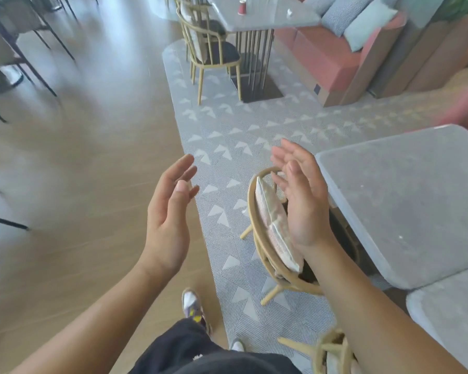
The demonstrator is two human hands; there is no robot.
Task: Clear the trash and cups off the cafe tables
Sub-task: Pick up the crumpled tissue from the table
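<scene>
Left hand point(170, 211) & right hand point(300, 201) empty, fingers straight; red cup point(242, 7) + white scrap point(289, 13) on far tabletop point(268, 22) not yet cleared.

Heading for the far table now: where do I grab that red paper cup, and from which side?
Grip the side wall of the red paper cup at mid-height: it stands upright, apart from the crumpled white scrap. Come over the near end of the grey table; gold-framed chairs line its left side as seen. Left hand and right hand are both open, empty.
</scene>
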